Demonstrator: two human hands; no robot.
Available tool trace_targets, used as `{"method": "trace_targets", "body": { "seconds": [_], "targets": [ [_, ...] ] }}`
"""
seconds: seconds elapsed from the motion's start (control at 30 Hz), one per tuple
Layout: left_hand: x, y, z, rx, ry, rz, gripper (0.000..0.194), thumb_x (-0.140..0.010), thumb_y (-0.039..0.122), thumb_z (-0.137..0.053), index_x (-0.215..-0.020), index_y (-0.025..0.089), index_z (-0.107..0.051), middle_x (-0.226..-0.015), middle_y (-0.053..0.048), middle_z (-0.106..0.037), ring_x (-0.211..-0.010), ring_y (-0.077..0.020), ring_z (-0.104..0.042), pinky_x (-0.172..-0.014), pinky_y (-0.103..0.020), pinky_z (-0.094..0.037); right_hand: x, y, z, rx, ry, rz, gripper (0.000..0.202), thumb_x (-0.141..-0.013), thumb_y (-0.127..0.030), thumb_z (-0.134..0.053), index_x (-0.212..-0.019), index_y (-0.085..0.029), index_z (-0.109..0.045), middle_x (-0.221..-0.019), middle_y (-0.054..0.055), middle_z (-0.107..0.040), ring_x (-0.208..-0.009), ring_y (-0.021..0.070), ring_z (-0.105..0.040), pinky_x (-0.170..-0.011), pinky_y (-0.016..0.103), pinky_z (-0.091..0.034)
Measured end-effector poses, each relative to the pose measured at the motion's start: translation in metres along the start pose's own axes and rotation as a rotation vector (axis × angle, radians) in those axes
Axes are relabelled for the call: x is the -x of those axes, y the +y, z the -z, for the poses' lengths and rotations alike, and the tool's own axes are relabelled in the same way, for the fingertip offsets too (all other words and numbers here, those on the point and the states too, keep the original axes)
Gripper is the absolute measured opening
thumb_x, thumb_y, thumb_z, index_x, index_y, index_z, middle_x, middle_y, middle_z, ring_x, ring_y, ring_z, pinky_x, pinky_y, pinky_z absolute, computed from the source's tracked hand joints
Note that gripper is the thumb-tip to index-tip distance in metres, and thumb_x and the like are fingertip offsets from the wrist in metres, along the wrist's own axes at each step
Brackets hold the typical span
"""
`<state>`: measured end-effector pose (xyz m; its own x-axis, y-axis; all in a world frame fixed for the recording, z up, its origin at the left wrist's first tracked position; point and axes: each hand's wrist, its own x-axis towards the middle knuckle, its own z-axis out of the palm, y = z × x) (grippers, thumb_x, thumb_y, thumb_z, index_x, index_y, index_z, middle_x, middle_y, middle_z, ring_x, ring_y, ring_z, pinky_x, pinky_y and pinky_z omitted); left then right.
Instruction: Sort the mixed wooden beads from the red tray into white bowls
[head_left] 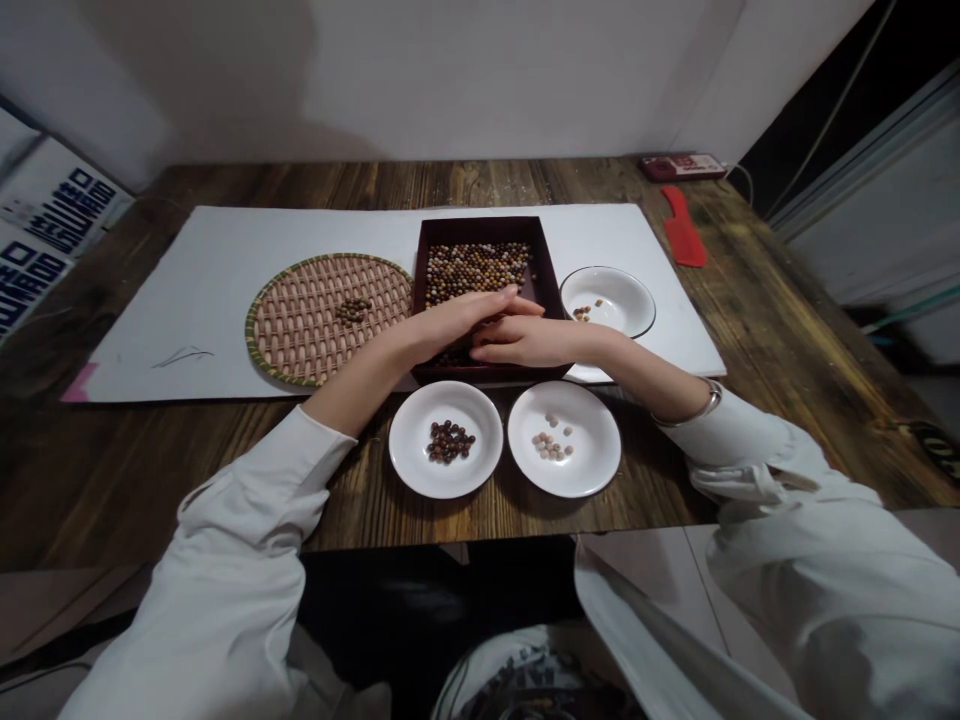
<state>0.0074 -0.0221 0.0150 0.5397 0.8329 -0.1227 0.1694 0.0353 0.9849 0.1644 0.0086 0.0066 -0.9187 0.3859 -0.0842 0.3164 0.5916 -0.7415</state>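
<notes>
Both of my hands are over a dark red box [551,270] of mixed brown, tan and pale beads [476,270]. My left hand [480,308] reaches across from the left, fingers stretched out to the right. Just in front of it, my right hand [517,342] points left with its visible fingers extended, overlapping the left one. Some of the right fingers are hidden, and no bead shows in either hand. Nearest me, a white plate [409,440] holds dark brown beads [450,441], and another white plate [592,465] holds pale beads [553,445].
A round woven tray [289,320] with greenish-brown beads [352,311] lies left of the box. To its right is a white bowl [630,300] with a few yellow-brown beads. A red comb [682,230] and a power strip [682,167] lie at the back right of the wooden table [352,515].
</notes>
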Motion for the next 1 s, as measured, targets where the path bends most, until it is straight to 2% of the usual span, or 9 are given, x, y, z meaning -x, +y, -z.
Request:
{"method": "trace_targets", "body": {
  "seconds": [0.17,0.37,0.57,0.77,1.0],
  "targets": [
    [0.0,0.001,-0.002,-0.067,0.02,-0.007,0.036,-0.085,0.044,-0.052,-0.105,0.021,-0.071,-0.111,-0.006,-0.07,-0.114,-0.0222,-0.058,-0.101,-0.031,-0.042,-0.002,0.006,-0.003,0.016,0.012,0.016,0.027,-0.091,-0.032,-0.051,-0.099,-0.014,-0.07,-0.101,0.008,-0.071,-0.088,0.0174,-0.063,-0.084,0.033,-0.048],
    [0.0,0.0,-0.004,-0.116,0.055,0.03,0.033,-0.087,0.04,-0.05,-0.1,0.018,-0.071,-0.106,-0.006,-0.071,-0.114,-0.0213,-0.058,-0.103,-0.028,-0.04,0.001,-0.001,-0.004,0.028,0.125,0.077,0.027,-0.09,-0.032,-0.053,-0.105,-0.016,-0.069,-0.107,0.007,-0.07,-0.098,0.0198,-0.061,-0.09,0.036,-0.047],
    [-0.001,0.001,-0.003,-0.024,-0.002,-0.01,0.034,-0.087,0.045,-0.05,-0.096,0.02,-0.071,-0.097,-0.005,-0.071,-0.107,-0.0223,-0.06,-0.095,-0.03,-0.047,0.0,-0.005,-0.007,0.112,0.097,0.136,0.024,-0.091,-0.028,-0.052,-0.093,-0.013,-0.071,-0.094,0.008,-0.071,-0.088,0.0181,-0.062,-0.084,0.033,-0.048],
    [0.0,0.007,-0.005,0.051,0.001,0.005,0.032,-0.087,0.042,-0.052,-0.091,0.017,-0.071,-0.088,-0.005,-0.071,-0.1,-0.0214,-0.063,-0.091,-0.03,-0.05,-0.001,-0.006,-0.009,0.152,0.122,0.199,0.022,-0.092,-0.026,-0.051,-0.087,-0.013,-0.069,-0.089,0.007,-0.07,-0.082,0.0158,-0.06,-0.075,0.028,-0.047],
    [0.001,0.004,-0.008,0.056,0.113,0.017,0.037,-0.09,0.046,-0.047,-0.091,0.019,-0.073,-0.094,-0.004,-0.072,-0.097,-0.0197,-0.065,-0.091,-0.03,-0.05,-0.001,-0.01,-0.014,0.387,0.187,0.19,0.026,-0.094,-0.028,-0.049,-0.091,-0.012,-0.07,-0.085,0.01,-0.07,-0.075,0.0176,-0.059,-0.072,0.031,-0.044]
  ]
}}
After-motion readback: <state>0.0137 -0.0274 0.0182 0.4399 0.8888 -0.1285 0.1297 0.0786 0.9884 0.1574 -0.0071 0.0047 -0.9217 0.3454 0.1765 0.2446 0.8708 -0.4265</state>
